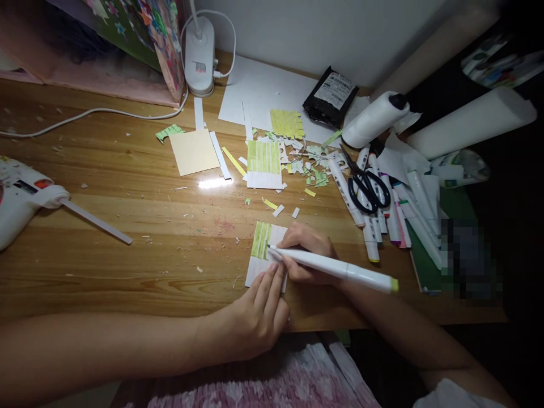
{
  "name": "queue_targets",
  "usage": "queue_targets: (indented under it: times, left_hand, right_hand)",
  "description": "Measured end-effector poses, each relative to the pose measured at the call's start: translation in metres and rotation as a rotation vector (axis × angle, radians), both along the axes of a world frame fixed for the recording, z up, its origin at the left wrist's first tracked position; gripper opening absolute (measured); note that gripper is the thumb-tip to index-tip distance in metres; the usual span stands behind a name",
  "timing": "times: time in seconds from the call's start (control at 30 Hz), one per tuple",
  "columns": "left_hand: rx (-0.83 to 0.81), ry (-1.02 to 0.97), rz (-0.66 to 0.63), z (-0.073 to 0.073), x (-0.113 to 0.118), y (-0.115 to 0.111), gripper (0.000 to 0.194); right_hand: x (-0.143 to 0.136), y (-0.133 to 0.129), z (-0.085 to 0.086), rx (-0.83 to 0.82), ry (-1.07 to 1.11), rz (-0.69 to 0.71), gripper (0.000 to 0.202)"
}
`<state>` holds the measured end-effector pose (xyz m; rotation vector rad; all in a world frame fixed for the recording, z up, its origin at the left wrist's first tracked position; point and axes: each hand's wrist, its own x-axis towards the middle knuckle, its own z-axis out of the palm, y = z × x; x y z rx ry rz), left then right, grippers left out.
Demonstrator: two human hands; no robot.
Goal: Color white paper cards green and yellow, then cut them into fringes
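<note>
White marker [335, 266] in right hand [313, 249] — left hand [262, 311] touches striped paper [260, 247].

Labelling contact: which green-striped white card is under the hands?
The nearer card, under the left hand and the marker; the other card lies farther back beside paper scraps, untouched.

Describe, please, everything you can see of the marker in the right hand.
The marker is a white pen, apparently plastic, uncapped, with a dark tip and a yellow-green end. It slants rightward across the right hand, held between thumb and fingers. The tip is at the card, beside its green stripes; whether it touches is unclear.
</note>
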<state>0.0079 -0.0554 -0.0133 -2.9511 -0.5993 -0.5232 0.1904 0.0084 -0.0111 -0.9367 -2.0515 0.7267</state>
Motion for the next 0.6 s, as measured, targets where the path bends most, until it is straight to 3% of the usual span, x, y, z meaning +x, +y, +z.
queue_targets:
  times: [0.1,0.2,0.33,0.47,0.6]
  left_hand:
    - [0.000,-0.006,0.017,0.000,0.000,0.000,0.027]
    - [0.038,0.015,0.031,0.000,0.000,-0.003,0.029]
    - [0.116,0.041,0.099,0.002,-0.002,-0.013,0.029]
    - [0.086,0.051,0.180,0.007,-0.004,-0.021,0.031]
    - [0.084,0.042,0.192,0.007,-0.005,-0.022,0.032]
  right_hand:
    - [0.004,-0.002,0.003,-0.087,0.050,-0.204,0.019]
    - [0.004,-0.003,0.006,-0.173,0.077,-0.300,0.021]
    - [-0.001,0.000,0.006,-0.256,0.114,-0.324,0.020]
    - [-0.005,0.000,0.013,-0.410,0.189,-0.296,0.018]
    - [-0.013,-0.015,0.027,-0.418,0.093,-0.346,0.009]
